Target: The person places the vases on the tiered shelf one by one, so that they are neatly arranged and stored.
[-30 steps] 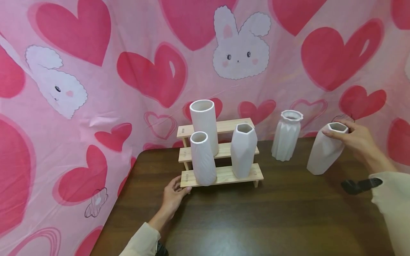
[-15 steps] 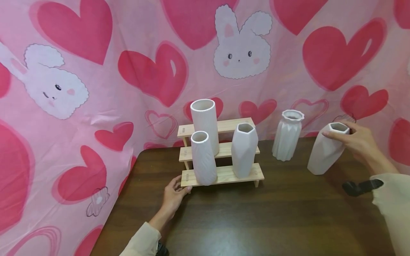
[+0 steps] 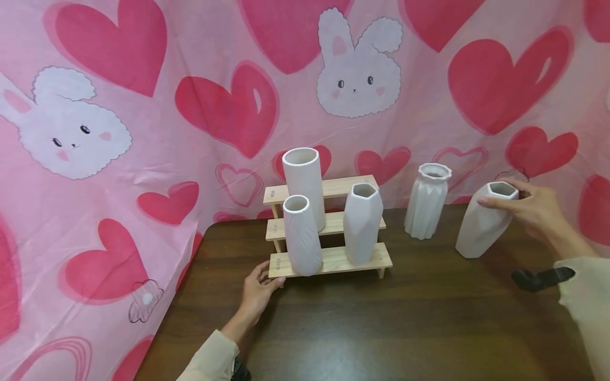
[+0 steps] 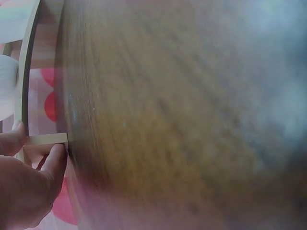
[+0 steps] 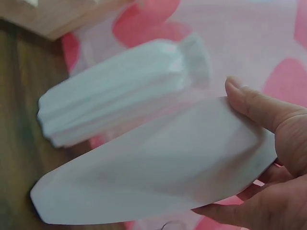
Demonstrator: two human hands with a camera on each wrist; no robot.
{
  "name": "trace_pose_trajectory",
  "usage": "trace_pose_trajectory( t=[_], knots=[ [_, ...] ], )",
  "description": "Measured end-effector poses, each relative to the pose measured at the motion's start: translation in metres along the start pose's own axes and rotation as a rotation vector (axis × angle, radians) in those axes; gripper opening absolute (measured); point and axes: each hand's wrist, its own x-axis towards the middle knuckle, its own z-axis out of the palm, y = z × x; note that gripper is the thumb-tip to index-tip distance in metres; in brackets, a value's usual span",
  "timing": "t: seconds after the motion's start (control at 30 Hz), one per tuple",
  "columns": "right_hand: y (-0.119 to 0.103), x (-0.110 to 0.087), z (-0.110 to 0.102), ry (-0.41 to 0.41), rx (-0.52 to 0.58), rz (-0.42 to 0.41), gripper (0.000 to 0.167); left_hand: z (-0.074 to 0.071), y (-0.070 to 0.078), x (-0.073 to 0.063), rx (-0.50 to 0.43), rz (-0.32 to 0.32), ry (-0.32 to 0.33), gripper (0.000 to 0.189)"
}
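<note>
My left hand (image 3: 257,291) grips the front left end of a three-tier wooden stand (image 3: 335,259). In the left wrist view, its thumb lies near the board and fingers touch a short leg (image 4: 50,139). At the right, my right hand (image 3: 538,206) holds a white faceted vase (image 3: 483,225) near its rim, thumb on one side and fingers on the other. The vase leans right in the head view, its base at the tabletop. A pleated white vase (image 3: 424,209) stands beside it, apart from the hand. The stand carries a ribbed cylindrical vase (image 3: 305,174), a slim leaf-patterned vase (image 3: 302,238) and another faceted vase (image 3: 363,227).
The dark wooden table (image 3: 371,323) stretches out in front of the stand. Pink cloth (image 3: 286,121) printed with hearts and rabbits hangs behind the table and down its left side.
The cloth at the left has shifted, showing more of its rabbit print. Both hands, the stand and the vases hold practically the same places.
</note>
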Motion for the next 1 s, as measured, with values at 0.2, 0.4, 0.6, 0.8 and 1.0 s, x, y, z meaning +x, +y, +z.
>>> trace_pose_trajectory(
  t=[0.2, 0.4, 0.6, 0.8, 1.0],
  knots=[
    [-0.029, -0.009, -0.004, -0.005, -0.010, -0.053, 0.080, -0.001, 0.002, 0.001, 0.003, -0.004, -0.008, 0.062],
    [-0.051, -0.013, -0.004, -0.033, -0.049, -0.092, 0.081, 0.000, 0.005, 0.001, 0.016, -0.014, -0.016, 0.062],
    [-0.076, -0.016, -0.002, -0.082, -0.030, -0.109, 0.084, 0.000, 0.003, -0.001, 0.019, -0.011, -0.003, 0.061],
    [-0.111, -0.022, 0.003, -0.088, -0.004, -0.146, 0.083, 0.000, 0.002, -0.002, 0.028, -0.024, 0.004, 0.059],
    [-0.147, -0.022, 0.011, -0.102, 0.022, -0.192, 0.082, 0.000, 0.003, -0.002, 0.032, -0.018, 0.005, 0.060]
  ],
)
